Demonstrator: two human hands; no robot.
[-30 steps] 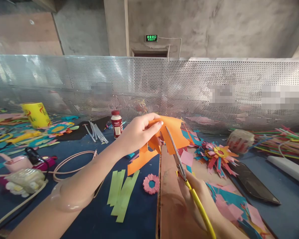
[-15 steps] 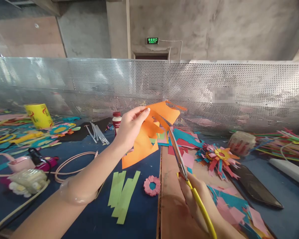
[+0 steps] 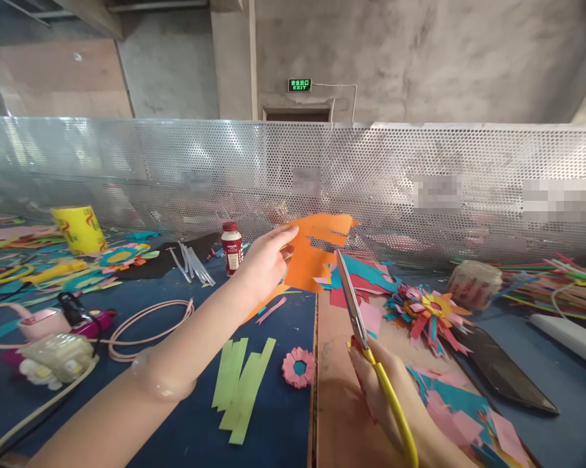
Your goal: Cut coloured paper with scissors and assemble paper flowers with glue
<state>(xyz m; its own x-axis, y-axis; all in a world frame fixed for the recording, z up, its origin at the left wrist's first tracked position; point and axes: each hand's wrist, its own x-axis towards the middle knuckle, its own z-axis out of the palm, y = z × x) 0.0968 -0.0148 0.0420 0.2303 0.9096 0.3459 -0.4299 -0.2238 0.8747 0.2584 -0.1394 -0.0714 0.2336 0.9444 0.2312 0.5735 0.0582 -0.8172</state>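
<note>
Head view: I see left hand (image 3: 266, 261) pinching orange paper (image 3: 303, 260) to its right, now turned flatter, slit edge apparently presented for cutting; right hand (image 3: 395, 365) grips yellow-handled scissors (image 3: 353, 304), pointing ahead.

Between the pink ring (image 3: 289, 369) and the right hand (image 3: 400, 377) there is passage. The perforated screen (image 3: 395, 153) blocks the far side

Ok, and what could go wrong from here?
The scissors point up toward the orange paper in the left hand, so a slip might nick that hand. The paper has gaps cut into it, so its thin parts may tear. It is gripped only at its left side, so the free right end could flop.
</note>
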